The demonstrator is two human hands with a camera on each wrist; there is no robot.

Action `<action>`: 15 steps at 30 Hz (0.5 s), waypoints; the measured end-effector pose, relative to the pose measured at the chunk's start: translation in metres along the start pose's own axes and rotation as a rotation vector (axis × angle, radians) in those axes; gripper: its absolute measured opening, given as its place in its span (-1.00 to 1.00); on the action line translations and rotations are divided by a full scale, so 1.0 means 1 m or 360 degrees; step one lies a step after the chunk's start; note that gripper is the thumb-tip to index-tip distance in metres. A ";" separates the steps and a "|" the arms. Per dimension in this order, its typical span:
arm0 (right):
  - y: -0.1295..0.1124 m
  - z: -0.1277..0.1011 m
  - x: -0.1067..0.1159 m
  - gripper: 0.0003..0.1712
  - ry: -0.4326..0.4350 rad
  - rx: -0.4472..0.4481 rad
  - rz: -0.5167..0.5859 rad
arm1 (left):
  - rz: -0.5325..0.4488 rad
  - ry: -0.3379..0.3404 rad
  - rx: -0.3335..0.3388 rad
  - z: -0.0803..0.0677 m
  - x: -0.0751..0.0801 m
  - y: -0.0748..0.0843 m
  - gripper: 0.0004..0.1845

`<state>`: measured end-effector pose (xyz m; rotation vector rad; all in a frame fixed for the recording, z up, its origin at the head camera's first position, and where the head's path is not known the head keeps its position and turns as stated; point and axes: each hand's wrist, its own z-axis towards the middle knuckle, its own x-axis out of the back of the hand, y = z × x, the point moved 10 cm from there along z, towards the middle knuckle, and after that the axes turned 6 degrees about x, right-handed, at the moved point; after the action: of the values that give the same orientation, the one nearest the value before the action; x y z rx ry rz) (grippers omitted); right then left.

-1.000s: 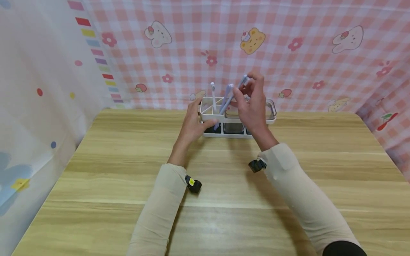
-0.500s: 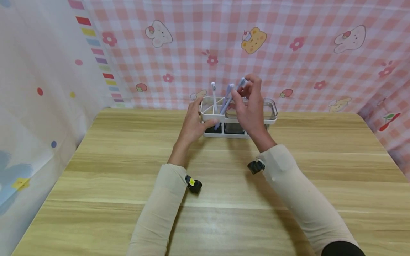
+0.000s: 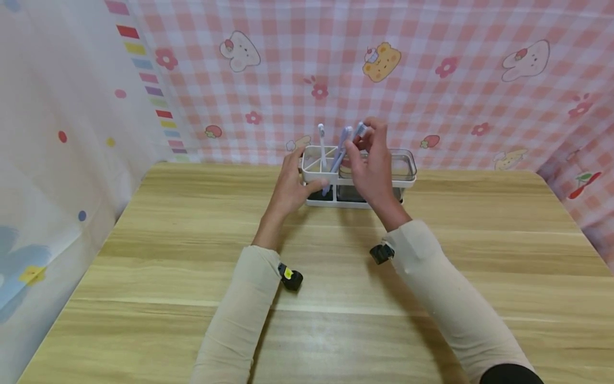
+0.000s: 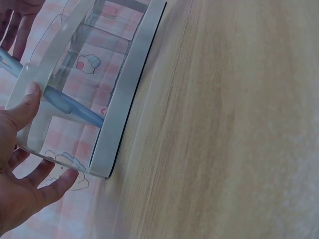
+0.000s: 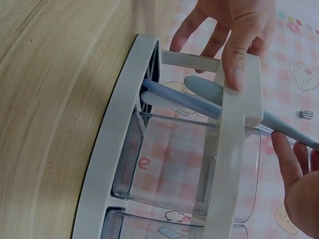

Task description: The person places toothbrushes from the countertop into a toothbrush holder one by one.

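Observation:
A white-framed toothbrush holder (image 3: 408, 182) with clear cups stands at the back of the table. My left hand (image 3: 287, 178) grips its left end, thumb (image 4: 31, 102) on the front of the upper rim, other fingers round the side. In my right hand (image 3: 375, 168) a grey-blue toothbrush (image 5: 289, 130) is pinched near its bristles, head up. Its handle slants down through the left section, and the rounded end shows above the base in the right wrist view. A lilac toothbrush (image 3: 343, 140) leans close beside it, and a white toothbrush (image 3: 322, 140) stands further left.
The wooden table (image 3: 316, 330) stretches out in front of the holder. Just behind hangs a pink checked cloth (image 3: 278, 90), and a white printed cloth (image 3: 57, 176) hangs along the left side. Clear cups (image 5: 174, 164) fill the holder's middle and right.
My right hand has come down and a little to the left, so the toothbrush it pinches sits lower and nearer the lilac one. The left hand keeps its grip on the holder.

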<state>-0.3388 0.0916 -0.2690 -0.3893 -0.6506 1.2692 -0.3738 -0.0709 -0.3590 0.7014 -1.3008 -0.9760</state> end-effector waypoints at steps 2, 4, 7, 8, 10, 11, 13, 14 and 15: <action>0.002 -0.001 -0.001 -0.59 -0.0006 -0.0015 -0.0023 | 0.0009 -0.0003 0.0001 0.000 0.000 0.000 0.03; 0.003 -0.001 -0.002 -0.59 -0.0015 -0.0022 -0.0045 | 0.0014 -0.0004 -0.0001 0.001 -0.001 -0.001 0.02; 0.004 -0.002 -0.004 -0.58 -0.0035 -0.0023 -0.0076 | 0.0013 -0.0002 -0.0008 0.001 -0.001 0.000 0.02; 0.004 -0.003 -0.005 -0.58 -0.0044 -0.0017 -0.0085 | 0.0015 0.0000 -0.0009 0.001 -0.001 0.000 0.01; 0.003 -0.004 -0.007 -0.58 -0.0057 0.0000 -0.0100 | 0.0015 0.0005 -0.0014 0.000 0.000 0.001 0.01; 0.003 -0.004 -0.008 -0.57 -0.0064 0.0007 -0.0111 | 0.0014 0.0006 -0.0016 0.000 0.000 0.001 0.01; 0.003 -0.005 -0.009 -0.57 -0.0076 0.0019 -0.0121 | 0.0018 0.0009 -0.0016 0.000 0.000 0.001 0.00; 0.002 -0.006 -0.010 -0.57 -0.0080 0.0023 -0.0122 | 0.0020 0.0010 -0.0015 0.000 0.000 0.001 0.00; 0.002 -0.006 -0.010 -0.57 -0.0082 0.0027 -0.0122 | 0.0019 0.0011 -0.0014 0.000 0.000 0.001 0.00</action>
<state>-0.3383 0.0828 -0.2773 -0.3158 -0.6919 1.2139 -0.3734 -0.0709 -0.3583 0.6891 -1.2926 -0.9685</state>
